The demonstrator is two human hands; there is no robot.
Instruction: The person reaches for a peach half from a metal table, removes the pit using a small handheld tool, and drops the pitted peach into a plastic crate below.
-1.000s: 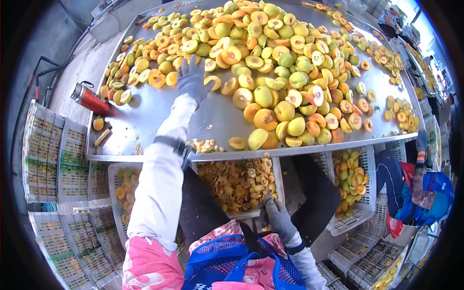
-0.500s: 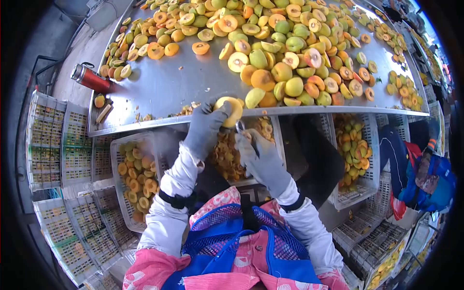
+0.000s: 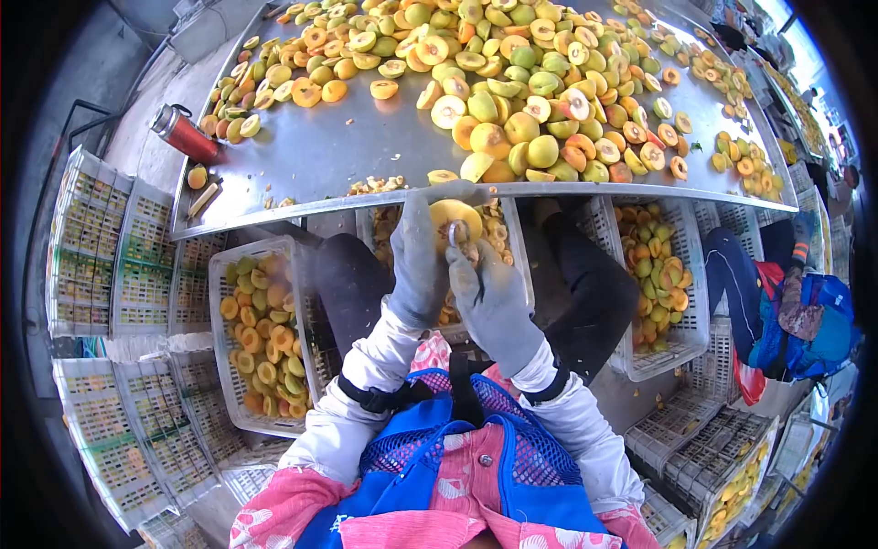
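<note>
Gloved hands working a peach half just below the tabletop edge.

The left hand (image 3: pixel 419 265) is clenched around a peach half (image 3: pixel 455 222), cut face turned up toward the camera, while the right hand (image 3: pixel 491 297) grips a small metal tool (image 3: pixel 457 236) whose tip sits in the middle of the fruit (the tool's exact shape is too small to tell). Directly beneath the peach half stands a white crate of scraps (image 3: pixel 498 240); left of the peach half is a crate of peach halves (image 3: pixel 256 339), and right of it another crate (image 3: pixel 654 284) of fruit. Just above the peach half runs the steel tabletop (image 3: pixel 311 169), heaped with a pile of halved peaches (image 3: pixel 512 82), with a red flask (image 3: pixel 186 135) lying far to its left.
</note>
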